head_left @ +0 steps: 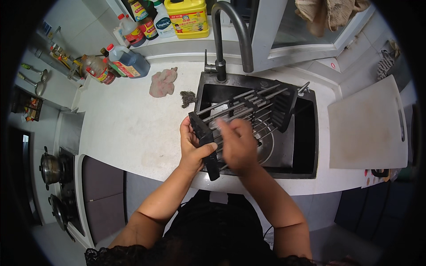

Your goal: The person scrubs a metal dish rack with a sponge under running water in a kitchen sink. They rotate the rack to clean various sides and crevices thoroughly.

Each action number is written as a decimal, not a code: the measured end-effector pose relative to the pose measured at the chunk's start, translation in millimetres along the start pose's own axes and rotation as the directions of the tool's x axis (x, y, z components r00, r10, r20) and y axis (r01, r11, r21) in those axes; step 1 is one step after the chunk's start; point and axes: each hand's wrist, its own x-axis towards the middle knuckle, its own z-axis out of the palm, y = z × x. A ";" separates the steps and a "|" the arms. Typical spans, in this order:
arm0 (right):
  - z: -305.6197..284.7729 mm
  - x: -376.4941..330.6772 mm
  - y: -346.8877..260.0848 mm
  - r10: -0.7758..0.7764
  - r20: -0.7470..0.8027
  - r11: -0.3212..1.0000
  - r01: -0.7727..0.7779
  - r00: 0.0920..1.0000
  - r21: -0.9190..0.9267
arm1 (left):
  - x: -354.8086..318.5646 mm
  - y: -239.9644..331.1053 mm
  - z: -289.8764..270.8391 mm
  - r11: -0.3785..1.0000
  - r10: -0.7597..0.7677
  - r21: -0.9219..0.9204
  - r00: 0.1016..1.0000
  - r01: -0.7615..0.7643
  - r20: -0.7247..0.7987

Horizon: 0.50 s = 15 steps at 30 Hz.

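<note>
Across the middle of the frame, from where I'm standing, runs a long white counter [126, 117], with a dark sink [306, 142] let into it right of centre. A pale cutting board [368, 128] fills the right side. Over the sink, at the centre of the frame, the metal rack [252, 103] slants, its thin rods running between two black end pieces, one at lower centre, the other toward the upper right. A grey tap [219, 44] arches behind it. The person's left hand [193, 148] grips the nearer end piece, thumb laid across it; the right hand [238, 144] blurs over the rods just beside, fingers bent, and I can't tell whether they pinch anything. Smallest are a crumpled pinkish cloth [163, 83] and a dark scouring clump [188, 98], left of the sink. I'd say a firm left grip matters most, so the far end doesn't swing, with the right hand going along each rod and minding the black clips. The sink's front rim lies close to the held end, and the spout hangs near the rods, so lifting could bring a knock. The easiest room is the counter's bare stretch at left.
</note>
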 end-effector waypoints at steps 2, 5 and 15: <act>1.2 -3.5 -0.9 0.041 0.000 0.999 -0.041 0.999 0.009 | -3.8 2.5 -0.5 0.999 -0.028 -0.036 0.999 0.027 -0.021; -4.8 6.2 24.9 0.256 -0.131 0.967 -0.254 0.958 0.035 | -5.4 5.7 0.5 0.992 -0.093 -0.087 0.993 0.087 -0.071; -7.1 -39.4 -15.9 0.326 0.379 0.729 -0.486 0.866 0.483 | 1.4 8.6 10.3 0.990 -0.092 -0.120 0.985 0.075 -0.146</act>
